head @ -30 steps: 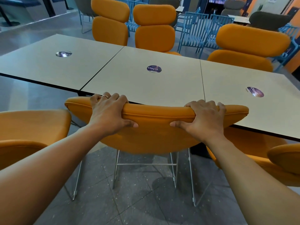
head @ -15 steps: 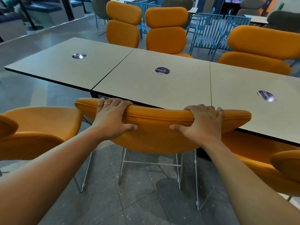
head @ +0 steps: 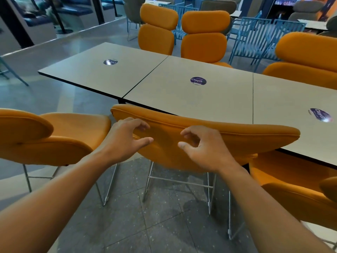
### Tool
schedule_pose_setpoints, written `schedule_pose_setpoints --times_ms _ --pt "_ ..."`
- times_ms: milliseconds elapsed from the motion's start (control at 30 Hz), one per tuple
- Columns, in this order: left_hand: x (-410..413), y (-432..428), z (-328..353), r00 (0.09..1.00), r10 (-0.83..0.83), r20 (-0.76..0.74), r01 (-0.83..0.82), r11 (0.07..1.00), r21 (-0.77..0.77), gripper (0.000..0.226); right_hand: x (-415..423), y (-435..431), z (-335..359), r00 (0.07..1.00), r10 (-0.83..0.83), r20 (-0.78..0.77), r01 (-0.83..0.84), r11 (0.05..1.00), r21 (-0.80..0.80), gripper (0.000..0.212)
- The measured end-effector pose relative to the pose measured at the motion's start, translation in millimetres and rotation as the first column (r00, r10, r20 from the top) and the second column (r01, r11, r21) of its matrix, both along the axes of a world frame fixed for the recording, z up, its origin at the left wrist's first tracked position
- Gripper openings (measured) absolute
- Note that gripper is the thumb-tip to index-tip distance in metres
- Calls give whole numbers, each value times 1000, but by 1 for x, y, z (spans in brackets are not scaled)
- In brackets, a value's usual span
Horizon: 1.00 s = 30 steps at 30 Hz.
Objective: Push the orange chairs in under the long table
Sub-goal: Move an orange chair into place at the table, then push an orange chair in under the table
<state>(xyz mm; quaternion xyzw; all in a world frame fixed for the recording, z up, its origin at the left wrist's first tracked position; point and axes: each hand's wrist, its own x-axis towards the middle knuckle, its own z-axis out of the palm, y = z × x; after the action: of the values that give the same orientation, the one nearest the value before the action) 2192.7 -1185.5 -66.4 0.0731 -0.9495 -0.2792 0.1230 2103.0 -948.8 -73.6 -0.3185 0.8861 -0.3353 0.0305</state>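
The middle orange chair (head: 228, 143) is being seen from behind, its front being turned toward the long table (head: 164, 84) and its back toward the camera. Its wide backrest is being presented with the long axis running along the table's near edge. The top rim is overlapping that edge below the middle panel. The seat is being hidden by the backrest, and the wire legs are being carried by the grey floor (head: 145, 225) on the near side of the table.

The left hand (head: 124, 141) is being held before the left part of the backrest, fingers loosely curled and thumb stretched rightward, with nothing being grasped. The right hand (head: 206, 148) is being held before the backrest's middle, its fingers likewise slackly bent and nothing being gripped. Whether any fingertip is touching the upholstery cannot be told.

The left orange chair (head: 63, 136) is being shown just beside the middle one, short of the near edge, its seat left uncovered by the tabletop. The right orange chair (head: 291, 179) is being partly covered by the near edge on the right. Further orange chairs (head: 204, 42) are being seen along the far edge, fronts turned toward the table, with blue slatted chairs (head: 255, 33) behind them. A round dark sticker (head: 198, 81) is being displayed at the middle panel's centre.
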Motion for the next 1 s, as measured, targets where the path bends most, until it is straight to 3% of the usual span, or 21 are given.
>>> schedule_pose_setpoints --times_ms 167,333,767,1000 --pt "40 -29 -8 998 25 64 -26 1000 17 40 20 -34 -18 955 88 284 -146 971 190 45" --pt "92 -80 -24 990 90 109 -95 995 41 40 51 -79 -38 908 79 411 -207 938 277 53" --pt "224 -260 -34 965 192 180 -210 973 90 36 150 -251 -69 881 122 457 -240 948 211 57" --pt "263 -340 -19 956 282 75 -284 959 6 32 176 -324 -63 893 147 425 -229 962 149 52"
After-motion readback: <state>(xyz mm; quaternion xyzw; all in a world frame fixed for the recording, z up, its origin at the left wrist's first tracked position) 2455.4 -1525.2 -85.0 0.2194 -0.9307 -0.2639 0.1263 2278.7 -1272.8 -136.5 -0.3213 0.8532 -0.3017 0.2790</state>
